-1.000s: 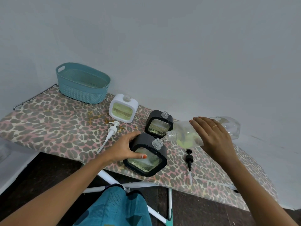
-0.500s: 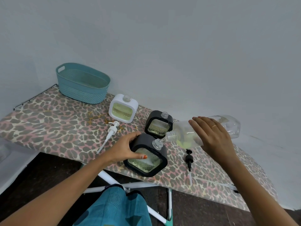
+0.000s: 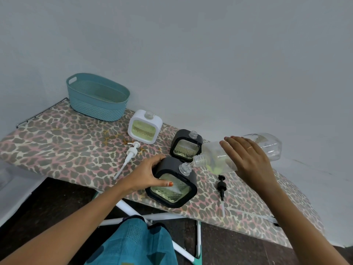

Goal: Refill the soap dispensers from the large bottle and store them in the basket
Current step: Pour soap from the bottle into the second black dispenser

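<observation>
The right grip (image 3: 248,161) clasps the large bottle (image 3: 267,144), nearly level, its mouth pointing left at the neck of the near black dispenser (image 3: 172,190), which the left grip (image 3: 147,176) clasps on the worktop (image 3: 66,146).

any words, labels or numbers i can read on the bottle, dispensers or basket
No text can be read.
large bottle: a scrap of label near its base, too blurred to read.
near black dispenser, far black dispenser, white dispenser, basket: no print shows.
</observation>
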